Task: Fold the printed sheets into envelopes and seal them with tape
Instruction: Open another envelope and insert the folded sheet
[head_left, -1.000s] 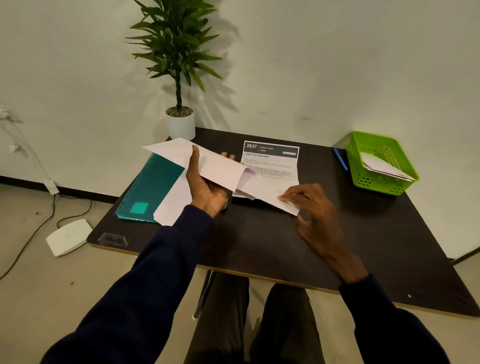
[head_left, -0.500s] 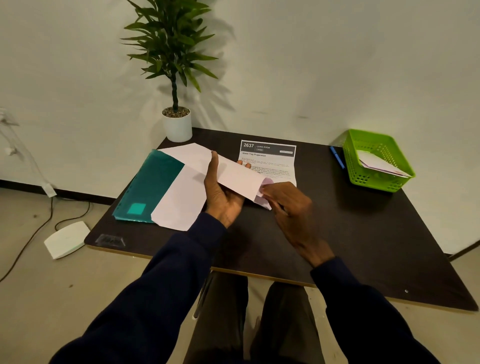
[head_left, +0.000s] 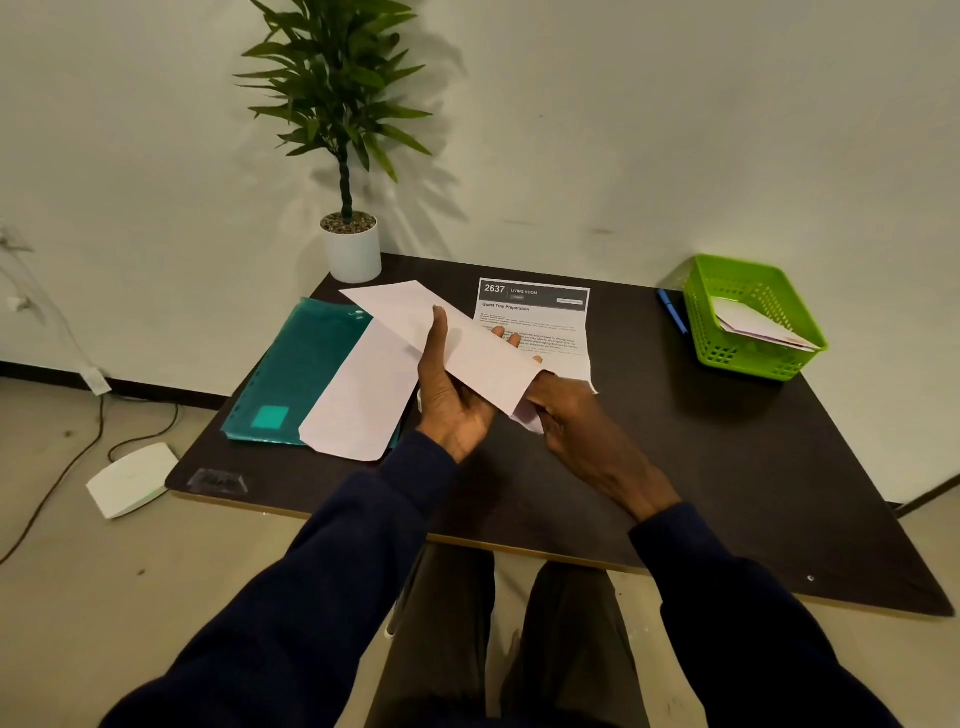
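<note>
My left hand (head_left: 451, 400) holds a long white envelope (head_left: 415, 317) above the dark table (head_left: 727, 467), thumb on top and fingers underneath. At the envelope's near right end, my right hand (head_left: 576, 421) pinches a folded sheet (head_left: 527, 418) whose end shows at the opening; most of that sheet is hidden inside. A printed sheet (head_left: 540, 317) headed "2637" lies flat behind my hands. Another white envelope (head_left: 358, 400) rests on a teal folder (head_left: 296, 374) to the left.
A green basket (head_left: 753, 322) with envelopes inside stands at the back right, a blue pen (head_left: 671, 310) beside it. A potted plant (head_left: 348, 244) stands at the back left corner. A small clear object (head_left: 215, 480) lies at the front left edge. Cables and a white box (head_left: 130, 480) are on the floor.
My right hand has pushed the folded sheet leftward into the envelope, so much less of it shows. My left hand and the envelope drew slightly toward the middle.
</note>
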